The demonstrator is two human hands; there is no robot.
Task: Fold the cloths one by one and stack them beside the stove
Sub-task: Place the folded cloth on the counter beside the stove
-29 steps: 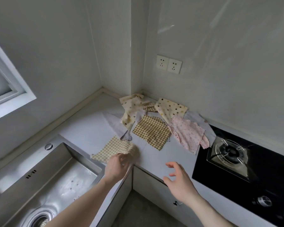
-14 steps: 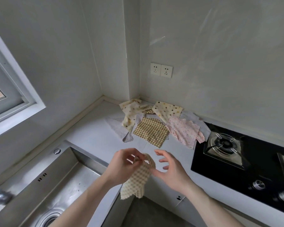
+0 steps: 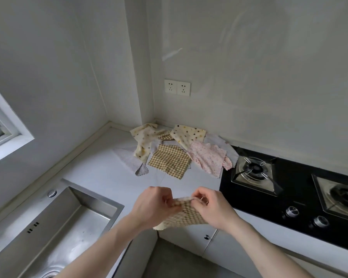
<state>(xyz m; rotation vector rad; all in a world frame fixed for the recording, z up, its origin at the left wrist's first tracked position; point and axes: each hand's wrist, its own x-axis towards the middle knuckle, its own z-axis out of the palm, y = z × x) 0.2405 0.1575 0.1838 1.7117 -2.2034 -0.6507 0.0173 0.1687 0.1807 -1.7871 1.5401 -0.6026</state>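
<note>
The white counter (image 3: 100, 173) runs round the corner in front of me, with the steel sink (image 3: 54, 227) at my left, its drain cut off by the bottom edge. At my right the black stove (image 3: 293, 189) shows one burner whole and a second clipped by the frame's side. In the corner lies the pile of cloths (image 3: 181, 151): a brown checked one flat in front, spotted cream ones behind, a pink one touching the stove's edge, and pale ones mostly buried, their shape hard to tell. Above the counter's near edge I hold a checked cloth (image 3: 186, 216) in the air. My left hand (image 3: 152, 205) and right hand (image 3: 211, 207) each pinch its top edge, fingers curled round it; my hands cover its upper corners, and the rest hangs between my wrists.
</note>
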